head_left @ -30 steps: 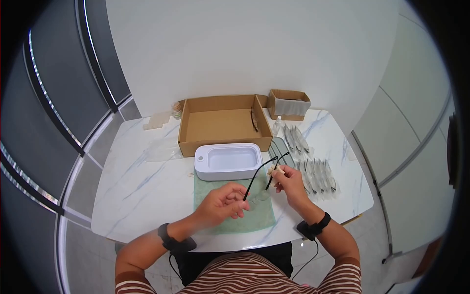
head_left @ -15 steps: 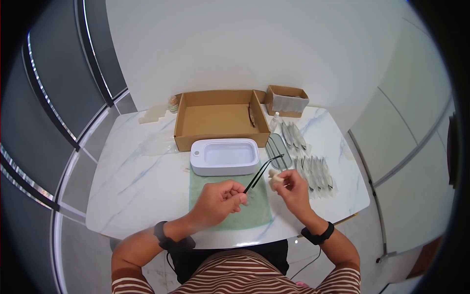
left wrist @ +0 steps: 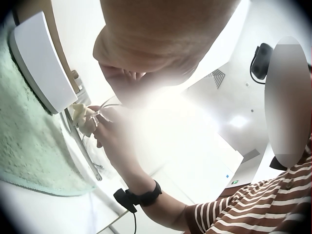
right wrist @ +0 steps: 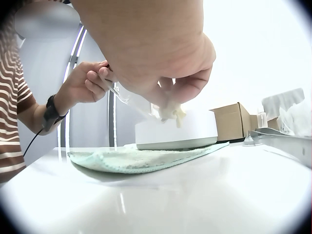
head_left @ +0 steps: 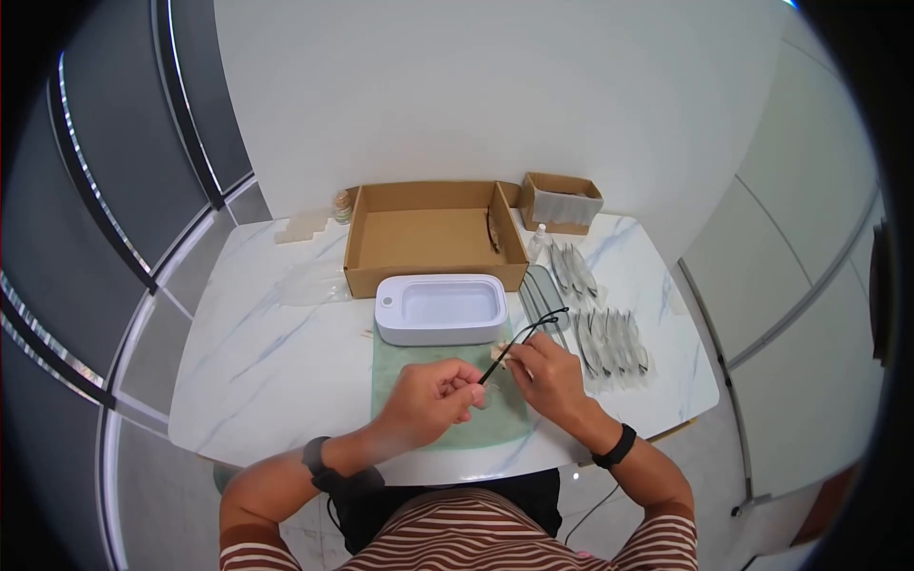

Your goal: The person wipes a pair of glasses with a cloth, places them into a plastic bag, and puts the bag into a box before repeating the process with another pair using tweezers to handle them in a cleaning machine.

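Observation:
In the head view my left hand (head_left: pixel 433 402) pinches a pair of glasses with thin black temples (head_left: pixel 495 364) near the hinge end, the temples pointing away to the upper right. My right hand (head_left: pixel 550 379) pinches a small cream cloth (head_left: pixel 499 354) against the glasses, below the temple tips. The right wrist view has the cloth (right wrist: pixel 178 117) bunched under the fingertips, and a clear lens (right wrist: pixel 130 99) spans the space between both hands. Beneath the hands lies a pale green towel (head_left: pixel 509 428). A white basin-shaped cleaner (head_left: pixel 443 335) stands on the towel's far edge.
Behind the cleaner is an open cardboard box (head_left: pixel 419 278) with one dark pair of glasses (head_left: pixel 492 230) inside. At right are a grey tray (head_left: pixel 545 295), several bagged glasses (head_left: pixel 611 343), a small bottle (head_left: pixel 538 238) and a smaller box (head_left: pixel 562 221). A clear plastic bag (head_left: pixel 314 287) lies left.
The temples, spread apart a second ago, now nearly overlap as the glasses have turned. My right hand drew back with the cloth, then moved left onto the glasses.

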The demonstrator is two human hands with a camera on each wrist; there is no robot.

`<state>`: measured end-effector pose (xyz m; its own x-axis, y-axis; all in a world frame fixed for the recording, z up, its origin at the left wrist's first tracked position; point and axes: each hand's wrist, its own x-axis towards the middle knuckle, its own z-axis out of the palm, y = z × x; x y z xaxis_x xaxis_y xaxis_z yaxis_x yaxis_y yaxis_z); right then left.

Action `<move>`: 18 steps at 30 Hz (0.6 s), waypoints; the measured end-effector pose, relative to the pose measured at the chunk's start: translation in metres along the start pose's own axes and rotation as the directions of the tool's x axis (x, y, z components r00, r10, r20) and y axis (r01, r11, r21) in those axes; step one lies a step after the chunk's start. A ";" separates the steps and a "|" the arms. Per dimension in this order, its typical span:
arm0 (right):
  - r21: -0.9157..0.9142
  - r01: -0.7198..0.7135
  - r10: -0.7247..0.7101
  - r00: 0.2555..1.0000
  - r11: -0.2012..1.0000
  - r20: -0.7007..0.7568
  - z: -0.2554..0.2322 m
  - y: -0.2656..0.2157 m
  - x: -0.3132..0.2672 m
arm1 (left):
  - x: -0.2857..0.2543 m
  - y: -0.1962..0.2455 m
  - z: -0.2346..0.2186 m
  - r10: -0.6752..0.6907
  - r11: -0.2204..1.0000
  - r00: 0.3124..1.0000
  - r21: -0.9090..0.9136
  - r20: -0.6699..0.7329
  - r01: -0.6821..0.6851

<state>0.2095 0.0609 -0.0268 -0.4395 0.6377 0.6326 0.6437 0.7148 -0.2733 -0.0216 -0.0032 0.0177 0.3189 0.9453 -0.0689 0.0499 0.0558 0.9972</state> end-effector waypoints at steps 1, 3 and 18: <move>-0.001 0.000 0.000 1.000 1.000 0.000 0.000 0.001 0.000 | 0.000 0.000 0.000 0.000 1.000 1.000 0.000 0.001 0.000; 0.001 -0.040 0.040 0.999 0.999 -0.029 0.001 0.006 0.000 | 0.000 0.000 0.000 0.007 0.999 1.000 0.031 0.009 -0.008; 0.191 -0.239 0.299 0.859 0.952 -0.416 -0.058 0.035 0.012 | 0.006 -0.006 -0.001 0.047 0.998 0.997 -0.040 -0.060 -0.049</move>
<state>0.2630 0.0773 0.0134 0.0762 0.6417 0.7631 0.5985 0.5827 -0.5498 -0.0206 0.0029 0.0117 0.2639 0.9643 -0.0202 -0.0034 0.0219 0.9998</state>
